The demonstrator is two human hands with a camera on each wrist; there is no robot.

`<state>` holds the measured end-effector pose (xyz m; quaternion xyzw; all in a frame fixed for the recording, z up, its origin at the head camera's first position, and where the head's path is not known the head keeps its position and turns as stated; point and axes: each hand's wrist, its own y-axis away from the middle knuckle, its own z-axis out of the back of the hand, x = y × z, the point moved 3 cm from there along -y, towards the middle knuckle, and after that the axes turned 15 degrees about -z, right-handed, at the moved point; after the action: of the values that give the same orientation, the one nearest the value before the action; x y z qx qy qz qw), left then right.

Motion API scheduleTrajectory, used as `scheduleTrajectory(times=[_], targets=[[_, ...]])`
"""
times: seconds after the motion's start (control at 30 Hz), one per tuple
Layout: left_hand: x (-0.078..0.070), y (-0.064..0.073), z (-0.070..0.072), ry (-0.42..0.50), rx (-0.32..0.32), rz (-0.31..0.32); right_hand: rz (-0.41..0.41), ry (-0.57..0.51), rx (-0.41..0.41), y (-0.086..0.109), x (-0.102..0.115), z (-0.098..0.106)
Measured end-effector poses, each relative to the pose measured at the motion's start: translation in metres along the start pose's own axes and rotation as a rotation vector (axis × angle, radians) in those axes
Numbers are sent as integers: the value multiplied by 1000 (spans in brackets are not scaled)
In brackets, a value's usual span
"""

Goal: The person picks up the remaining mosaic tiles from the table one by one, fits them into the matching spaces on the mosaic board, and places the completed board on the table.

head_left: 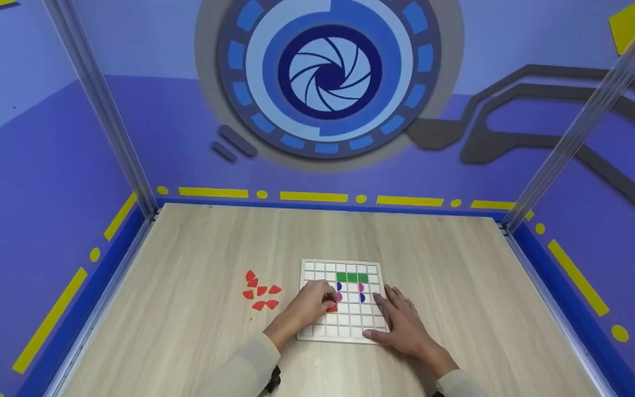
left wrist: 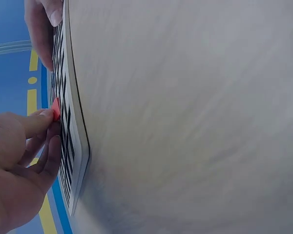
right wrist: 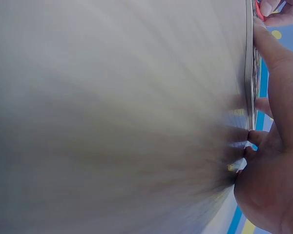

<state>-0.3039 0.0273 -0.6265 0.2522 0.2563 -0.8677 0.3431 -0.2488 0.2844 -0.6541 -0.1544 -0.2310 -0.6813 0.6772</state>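
Observation:
A white gridded board [head_left: 317, 333] lies flat on the table. My left hand [head_left: 309, 303] is over the board's left half, pinching a small red piece [left wrist: 56, 109] between thumb and finger at the grid surface. On the board's right side rests my right hand [head_left: 405, 325], thumb on the near edge and fingers spread along the right edge. A green strip [head_left: 352, 277] sits in the upper rows of the grid. Below it are small blue [head_left: 362, 298] and pink [head_left: 361, 287] rounded pieces. The left fingers partly cover the cells around the pinched piece.
Several loose red wedge-shaped pieces [head_left: 262, 290] lie on the wooden table [head_left: 196, 253] left of the board. Blue printed walls [head_left: 317, 179] and metal corner posts [head_left: 105, 110] enclose the table at the back and sides.

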Motion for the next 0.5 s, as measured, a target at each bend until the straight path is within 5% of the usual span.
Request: scheduleTrajectory(times=[0.3,0.5], targets=[[2,1,4,112,-16,53,-15,3,12,0,-2,0],[3,1,3,96,-5,49,-18,16,16,-2,-2,-1]])
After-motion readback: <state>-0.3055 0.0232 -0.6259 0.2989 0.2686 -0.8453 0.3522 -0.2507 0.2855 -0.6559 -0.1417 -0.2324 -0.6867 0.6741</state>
